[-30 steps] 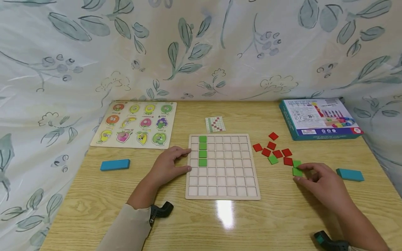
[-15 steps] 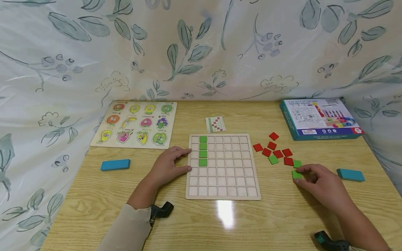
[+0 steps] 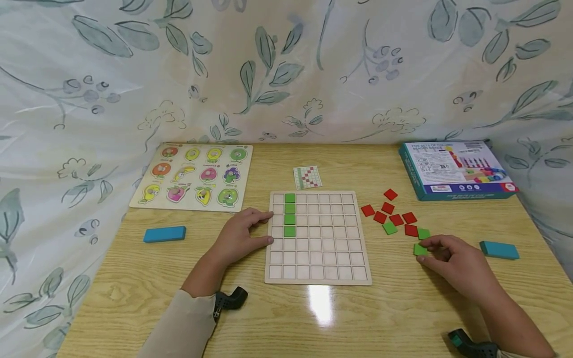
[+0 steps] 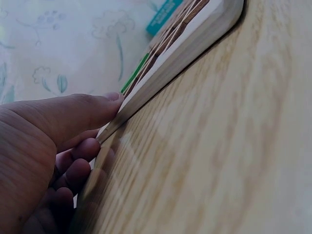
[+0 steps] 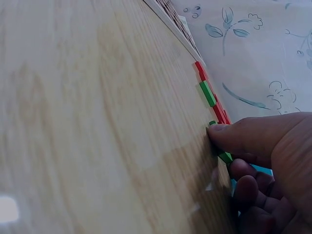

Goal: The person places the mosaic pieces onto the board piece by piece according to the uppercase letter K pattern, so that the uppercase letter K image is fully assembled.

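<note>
A pale wooden grid board [image 3: 318,258] lies on the table, with several green square tiles [image 3: 290,219] in its second column. My left hand [image 3: 238,237] touches the board's left edge, thumb and index finger apart; in the left wrist view the thumb [image 4: 92,111] rests at that edge. To the right, my right hand [image 3: 457,258] pinches a green tile [image 3: 420,249] between thumb and index finger. The right wrist view shows this green tile [image 5: 224,156] at the fingertips, partly hidden by the thumb. Another green tile [image 3: 423,233] lies just beyond it.
Several red tiles [image 3: 387,208] and a green one [image 3: 389,227] lie right of the board. A small pattern card [image 3: 307,177] sits behind it. Around stand a fruit puzzle board [image 3: 192,176], a boxed toy [image 3: 461,169] and two blue blocks, left [image 3: 164,234] and right [image 3: 499,249].
My right hand has drawn the pinched green tile slightly nearer and to the left, away from the green tile it lay against. The left hand has stayed at the board's edge.
</note>
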### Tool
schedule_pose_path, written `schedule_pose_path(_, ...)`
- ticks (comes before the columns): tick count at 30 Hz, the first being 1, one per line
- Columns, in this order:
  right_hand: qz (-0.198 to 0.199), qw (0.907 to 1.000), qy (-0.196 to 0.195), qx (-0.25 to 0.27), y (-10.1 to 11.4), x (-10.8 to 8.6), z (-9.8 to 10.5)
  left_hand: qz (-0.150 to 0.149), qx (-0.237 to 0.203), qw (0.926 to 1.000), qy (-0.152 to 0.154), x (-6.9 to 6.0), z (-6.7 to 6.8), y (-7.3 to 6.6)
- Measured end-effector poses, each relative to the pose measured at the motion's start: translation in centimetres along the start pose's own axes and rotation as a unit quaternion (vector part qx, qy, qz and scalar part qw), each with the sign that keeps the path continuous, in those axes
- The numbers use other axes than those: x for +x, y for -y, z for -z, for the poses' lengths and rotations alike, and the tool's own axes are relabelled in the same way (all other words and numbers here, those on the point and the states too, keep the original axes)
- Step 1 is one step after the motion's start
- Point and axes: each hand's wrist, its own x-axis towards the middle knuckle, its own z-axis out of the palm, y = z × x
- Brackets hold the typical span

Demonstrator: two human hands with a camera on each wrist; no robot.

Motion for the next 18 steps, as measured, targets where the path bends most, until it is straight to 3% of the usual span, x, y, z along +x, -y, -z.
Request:
schedule_pose_path(8,0.013,0.9999,-0.008,0.004,0.3,0.2,0.0,-0.002,0.000,1.0000,-0.002,0.1,-0.1,0.1)
schedule_pose_path(18,0.012,0.9997,0.015,0.012,2.1,1.0,0.2,-0.008,0.000,1.0000,-0.004,0.0,0.0,0.0)
